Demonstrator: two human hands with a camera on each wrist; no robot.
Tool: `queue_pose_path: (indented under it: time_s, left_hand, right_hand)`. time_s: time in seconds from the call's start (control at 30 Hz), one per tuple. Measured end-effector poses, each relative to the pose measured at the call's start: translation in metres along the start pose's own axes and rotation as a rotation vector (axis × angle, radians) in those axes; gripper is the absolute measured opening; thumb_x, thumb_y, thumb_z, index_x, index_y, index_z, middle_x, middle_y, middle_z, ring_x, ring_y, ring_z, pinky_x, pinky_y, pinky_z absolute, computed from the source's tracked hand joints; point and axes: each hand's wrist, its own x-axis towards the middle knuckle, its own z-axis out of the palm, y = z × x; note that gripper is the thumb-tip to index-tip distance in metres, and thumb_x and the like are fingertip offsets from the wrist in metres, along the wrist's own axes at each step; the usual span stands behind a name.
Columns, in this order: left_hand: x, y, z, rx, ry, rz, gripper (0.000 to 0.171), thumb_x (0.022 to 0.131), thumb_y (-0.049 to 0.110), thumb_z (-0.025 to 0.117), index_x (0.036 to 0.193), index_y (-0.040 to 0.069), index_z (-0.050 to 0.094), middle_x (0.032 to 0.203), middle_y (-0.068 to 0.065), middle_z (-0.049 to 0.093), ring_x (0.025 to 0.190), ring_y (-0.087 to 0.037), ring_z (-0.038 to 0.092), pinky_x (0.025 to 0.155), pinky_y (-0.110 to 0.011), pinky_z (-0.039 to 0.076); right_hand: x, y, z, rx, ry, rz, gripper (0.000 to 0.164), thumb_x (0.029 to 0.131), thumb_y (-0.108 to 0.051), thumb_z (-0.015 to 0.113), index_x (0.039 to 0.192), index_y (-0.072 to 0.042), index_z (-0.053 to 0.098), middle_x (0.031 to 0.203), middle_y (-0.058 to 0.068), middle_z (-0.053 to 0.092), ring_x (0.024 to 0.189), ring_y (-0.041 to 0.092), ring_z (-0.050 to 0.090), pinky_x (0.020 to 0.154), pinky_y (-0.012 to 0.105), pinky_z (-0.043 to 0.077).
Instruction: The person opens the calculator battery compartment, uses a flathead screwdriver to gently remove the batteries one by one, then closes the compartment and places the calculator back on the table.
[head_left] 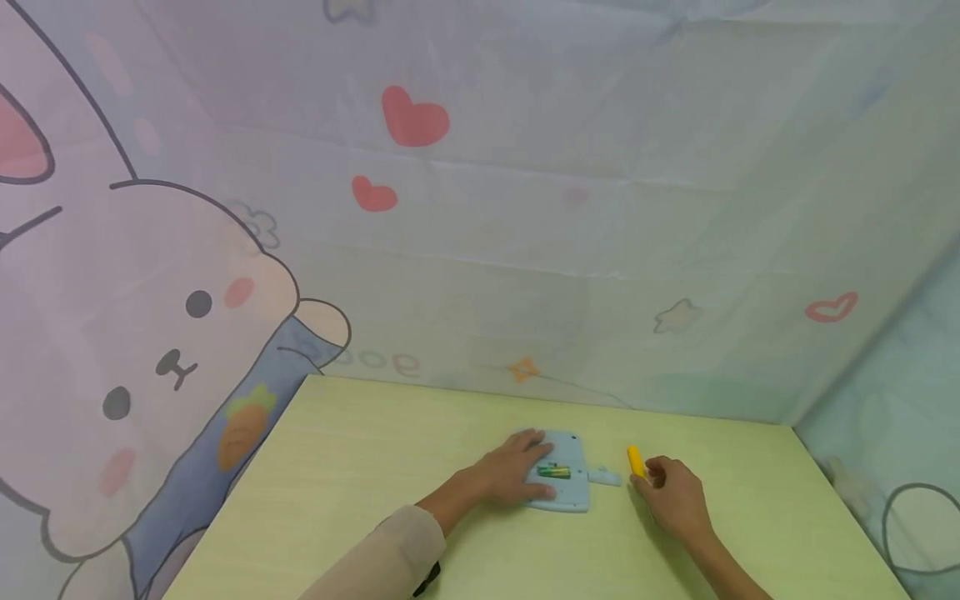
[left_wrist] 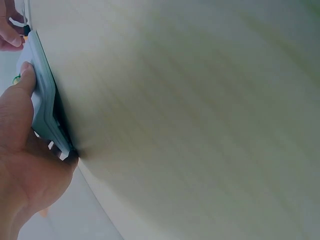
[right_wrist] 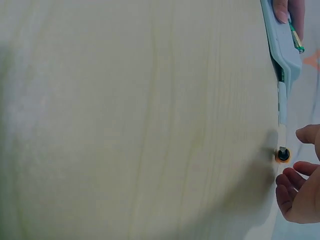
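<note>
L hand [head_left: 510, 472] touches blue device [head_left: 573, 452], batt. lbls [head_left: 555, 472] illegible.

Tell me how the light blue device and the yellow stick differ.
The light blue device is broad and flat; the yellow stick is slim and rounded. The device carries green batteries, while the stick has a dark end. The left hand rests on the device, whereas the right hand is close to the stick. Both are on the tabletop.
</note>
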Motion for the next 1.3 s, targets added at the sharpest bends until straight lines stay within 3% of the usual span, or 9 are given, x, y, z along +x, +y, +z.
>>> queue_pose_path:
  time_s: [0.23,0.63,1.3]
  left_hand:
    - [-0.002,0.002,-0.002,0.002,0.003,0.002,0.082,0.1,0.067,0.059,0.167,0.025,0.037,0.174,0.0,0.025,0.161,-0.022,0.019,0.119,-0.052,0.038]
    - [-0.001,0.001,-0.001,0.01,0.01,0.007,0.081,0.101,0.066,0.058,0.167,0.025,0.036,0.174,0.001,0.024,0.161,-0.022,0.019,0.119,-0.052,0.039]
    - [0.001,0.001,0.002,0.013,0.014,-0.002,0.081,0.1,0.067,0.059,0.167,0.026,0.036,0.175,0.001,0.024,0.162,-0.022,0.019,0.119,-0.054,0.038]
  right_hand:
    - [0.001,-0.005,0.001,-0.028,-0.043,-0.026,0.057,0.099,-0.028,0.077,0.136,0.013,0.06,0.129,0.033,0.063,0.117,0.049,0.063,0.094,0.06,0.055]
    - [-0.002,-0.013,-0.001,-0.058,-0.082,-0.052,0.07,0.099,-0.035,0.076,0.147,0.011,0.053,0.147,0.039,0.05,0.133,0.06,0.05,0.107,0.071,0.041]
    - [-0.005,-0.021,-0.002,-0.032,0.006,-0.144,0.062,0.099,-0.036,0.076,0.142,0.006,0.06,0.143,0.034,0.055,0.128,0.058,0.054,0.102,0.072,0.044]
